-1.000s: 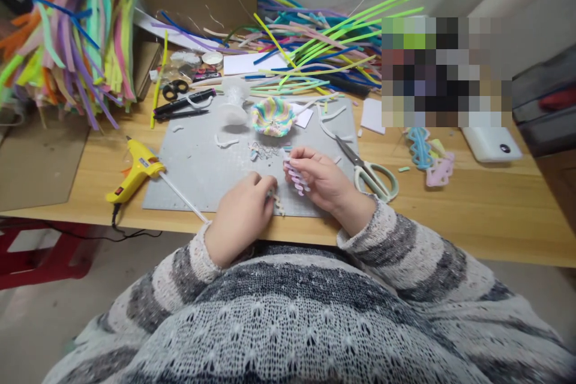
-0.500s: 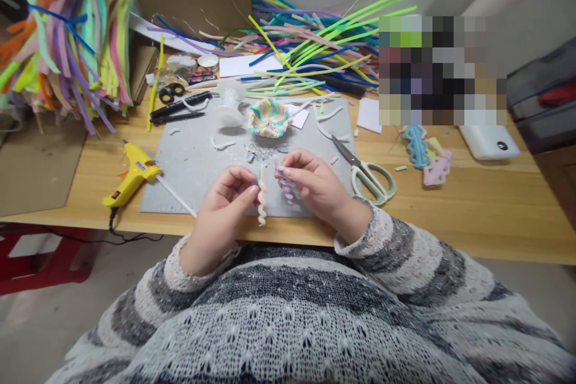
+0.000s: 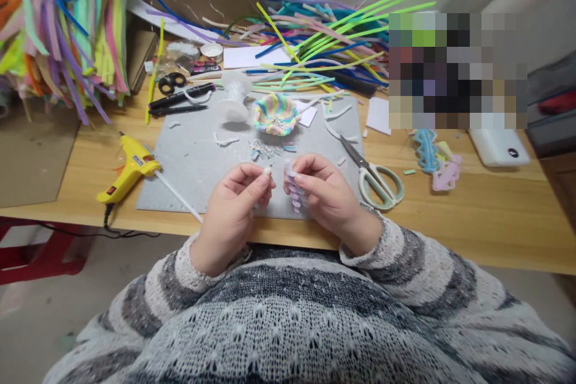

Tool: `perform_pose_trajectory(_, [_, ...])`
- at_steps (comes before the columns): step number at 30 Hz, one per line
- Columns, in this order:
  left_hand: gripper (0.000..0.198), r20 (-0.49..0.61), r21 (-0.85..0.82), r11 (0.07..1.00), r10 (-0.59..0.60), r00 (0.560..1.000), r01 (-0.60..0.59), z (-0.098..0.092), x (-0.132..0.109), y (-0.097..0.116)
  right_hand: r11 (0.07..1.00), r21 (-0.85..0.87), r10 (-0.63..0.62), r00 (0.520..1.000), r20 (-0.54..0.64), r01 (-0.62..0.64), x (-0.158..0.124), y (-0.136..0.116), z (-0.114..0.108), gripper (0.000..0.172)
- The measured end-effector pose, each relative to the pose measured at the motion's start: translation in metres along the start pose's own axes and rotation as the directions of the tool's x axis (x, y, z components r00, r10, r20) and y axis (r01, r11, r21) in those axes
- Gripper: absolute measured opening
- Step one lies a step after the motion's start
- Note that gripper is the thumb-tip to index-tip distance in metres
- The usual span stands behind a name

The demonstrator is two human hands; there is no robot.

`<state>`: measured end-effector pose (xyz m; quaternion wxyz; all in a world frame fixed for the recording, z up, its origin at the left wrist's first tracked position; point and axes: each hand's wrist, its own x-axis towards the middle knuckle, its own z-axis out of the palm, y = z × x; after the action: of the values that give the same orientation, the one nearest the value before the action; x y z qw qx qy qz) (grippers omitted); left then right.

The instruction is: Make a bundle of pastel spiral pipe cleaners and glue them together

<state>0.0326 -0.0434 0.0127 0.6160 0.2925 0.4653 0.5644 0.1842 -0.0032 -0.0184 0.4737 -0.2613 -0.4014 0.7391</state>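
Sweater front: the striped knit (image 3: pixel 288 312) fills the near side and hides part of the table's edge.
Table's near edge: a strip of wood (image 3: pixel 292 231) shows between mat and sweater; to the right, a broad stretch runs out past the scissors.
Left hand: the left hand (image 3: pixel 236 207) is nearly closed, thumb and fingers pinching a cream coil (image 3: pixel 267 171). Half a second ago the coil hung down in full; now only a pale end shows, the rest hidden.
Right hand: the right hand (image 3: pixel 324 192) has its fingers curled in a pinch around a lilac coil (image 3: pixel 294 192), which still dangles, its upper end half covered.
Gap: the hands are apart over the mat's near part, a narrow slot between them.
Mat: the grey mat (image 3: pixel 193 162) shows broadly leftward of the hands.
Sides: scissors (image 3: pixel 380 185) overlap the mat's right edge; a yellow glue gun (image 3: pixel 128 168) lies left, its stick's near end meeting the left wrist's outline, contact unclear.
Beyond: thin wires (image 3: pixel 270 150), hard to separate, then a ruffled pastel cup (image 3: pixel 275 114).
Far right: pixel blocks mask the things behind the phone (image 3: pixel 499 147).
Far left: the stem bundle (image 3: pixel 67 36) is cut off by the frame.
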Motion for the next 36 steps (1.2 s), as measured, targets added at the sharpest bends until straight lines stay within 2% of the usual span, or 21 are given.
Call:
perform_pose_trajectory(2, [0.018, -0.015, 0.009, 0.997, 0.072, 0.997, -0.072, -0.002, 0.0, -0.001, 0.998, -0.044, -0.043, 0.999, 0.009, 0.043, -0.001, 0.0, -0.001, 0.01])
perform_pose_trajectory(4, [0.017, -0.013, 0.017, 0.994, 0.106, 0.994, -0.106, -0.003, -0.001, -0.001, 0.982, -0.127, -0.137, 0.99, 0.032, 0.14, -0.004, 0.0, -0.001, 0.007])
perform_pose_trajectory(8, [0.017, 0.024, -0.006, 0.999, 0.038, 0.999, -0.038, 0.0, -0.004, 0.001, 0.867, -0.315, -0.353, 0.922, 0.158, 0.386, -0.01, -0.004, 0.002, 0.011])
perform_pose_trajectory(12, [0.02, 0.032, -0.103, 0.995, -0.016, 0.999, 0.019, 0.004, -0.006, 0.0, 0.799, -0.387, -0.39, 0.886, 0.249, 0.46, -0.013, -0.006, 0.003, 0.014])
perform_pose_trajectory(15, [0.022, 0.042, -0.165, 0.983, -0.071, 0.997, 0.077, 0.004, -0.004, -0.002, 0.808, -0.377, -0.384, 0.89, 0.246, 0.452, -0.013, -0.005, 0.003, 0.014])
perform_pose_trajectory(19, [0.025, 0.124, -0.274, 0.938, -0.183, 0.975, 0.21, 0.002, -0.001, -0.006, 0.845, -0.35, -0.352, 0.913, 0.206, 0.405, -0.011, -0.005, 0.003, 0.013])
perform_pose_trajectory(23, [0.026, 0.155, -0.292, 0.915, -0.243, 0.958, 0.28, 0.003, 0.0, -0.008, 0.901, -0.293, -0.282, 0.946, 0.162, 0.319, -0.011, -0.004, 0.006, 0.009])
perform_pose_trajectory(29, [0.024, 0.172, -0.294, 0.922, -0.208, 0.963, 0.251, 0.005, -0.001, -0.006, 0.983, -0.101, -0.146, 0.985, 0.096, 0.156, -0.009, 0.0, 0.005, 0.008])
perform_pose_trajectory(32, [0.024, 0.186, -0.29, 0.925, -0.198, 0.962, 0.247, 0.005, -0.001, -0.007, 0.991, -0.084, -0.101, 0.991, 0.086, 0.108, -0.008, 0.0, 0.005, 0.007])
perform_pose_trajectory(36, [0.025, 0.18, -0.279, 0.93, -0.193, 0.965, 0.238, 0.005, 0.0, -0.008, 0.989, -0.096, -0.102, 0.99, 0.098, 0.112, -0.008, -0.001, 0.006, 0.007])
